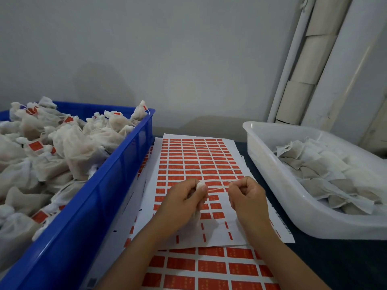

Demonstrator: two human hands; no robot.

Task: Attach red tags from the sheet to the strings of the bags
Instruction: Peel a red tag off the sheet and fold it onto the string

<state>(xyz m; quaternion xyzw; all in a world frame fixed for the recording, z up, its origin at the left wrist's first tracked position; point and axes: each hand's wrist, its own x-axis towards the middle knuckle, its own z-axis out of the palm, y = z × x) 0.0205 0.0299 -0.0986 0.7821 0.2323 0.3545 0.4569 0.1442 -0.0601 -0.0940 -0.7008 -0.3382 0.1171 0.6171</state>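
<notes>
String (pixel 217 188) taut between hands — over sheet (pixel 194 158).

**Person's visible body: two forearms and hands**

Left hand (pixel 184 203): bare, no glove, ring or watch seen; short nails. Left forearm: bare to the lower edge of the frame, no sleeve shown.

Right hand (pixel 247 197): bare, no jewellery or wrist strap seen. Right forearm: uncovered to the lower right of the frame; no cuff visible.
</notes>
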